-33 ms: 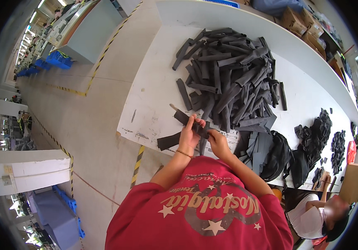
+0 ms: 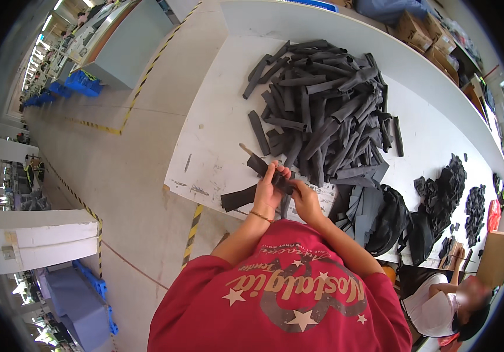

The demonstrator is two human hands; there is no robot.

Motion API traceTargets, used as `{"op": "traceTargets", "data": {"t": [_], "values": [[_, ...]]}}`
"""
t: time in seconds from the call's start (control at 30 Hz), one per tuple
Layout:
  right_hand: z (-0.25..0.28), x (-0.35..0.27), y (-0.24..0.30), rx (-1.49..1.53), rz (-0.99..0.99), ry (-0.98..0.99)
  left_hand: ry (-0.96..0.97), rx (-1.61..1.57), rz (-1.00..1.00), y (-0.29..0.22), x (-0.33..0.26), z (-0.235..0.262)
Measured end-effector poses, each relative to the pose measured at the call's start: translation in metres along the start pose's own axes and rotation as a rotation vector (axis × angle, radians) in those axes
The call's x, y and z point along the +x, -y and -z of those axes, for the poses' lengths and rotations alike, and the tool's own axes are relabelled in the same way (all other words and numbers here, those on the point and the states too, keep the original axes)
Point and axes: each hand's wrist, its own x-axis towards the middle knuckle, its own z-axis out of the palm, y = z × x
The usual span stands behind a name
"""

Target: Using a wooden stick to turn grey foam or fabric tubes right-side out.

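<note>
A dark grey fabric tube point(image 2: 256, 165) lies across my two hands above the table's near edge. From its far end sticks a thin light brown rod point(image 2: 245, 149). My left hand point(image 2: 269, 190) is closed round the tube, fingers curled over the top. At its nearer end, my right hand point(image 2: 306, 201) pinches the dark fabric, fingertips partly hidden. Beside my left wrist a flat dark strip point(image 2: 238, 199) rests on the table corner. Just beyond the hands rises a large heap of similar dark fabric pieces point(image 2: 328, 105).
The white table point(image 2: 211, 129) has a raised back wall point(image 2: 345, 26). Right of my hands lie flat grey pieces point(image 2: 363, 211), a black bundle point(image 2: 389, 220) and further dark piles point(image 2: 445, 190). A person in white point(image 2: 433, 302) sits at right. Striped floor tape point(image 2: 193, 232) runs at left.
Slightly more of the brown rod shows beyond the tube's far end. The fabric has shifted a little toward my hands, which otherwise hold nearly the same place.
</note>
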Motion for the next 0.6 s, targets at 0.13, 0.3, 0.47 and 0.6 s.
{"op": "traceTargets", "data": {"t": [0.13,0.3,0.47,0.6], "values": [[0.002,-0.012,0.006,0.030,-0.074,-0.053,-0.079,-0.004,-0.016,-0.003,0.000,-0.007],[0.026,-0.038,0.007,-0.090,-0.192,0.152,-0.155,0.177,-0.162,-0.027,0.012,-0.021],[0.056,-0.058,0.018,-0.040,-0.297,0.348,-0.281,0.373,-0.216,-0.037,0.019,-0.017],[0.075,-0.061,0.033,-0.040,-0.327,0.280,-0.168,0.492,-0.247,-0.039,0.017,-0.051]]}}
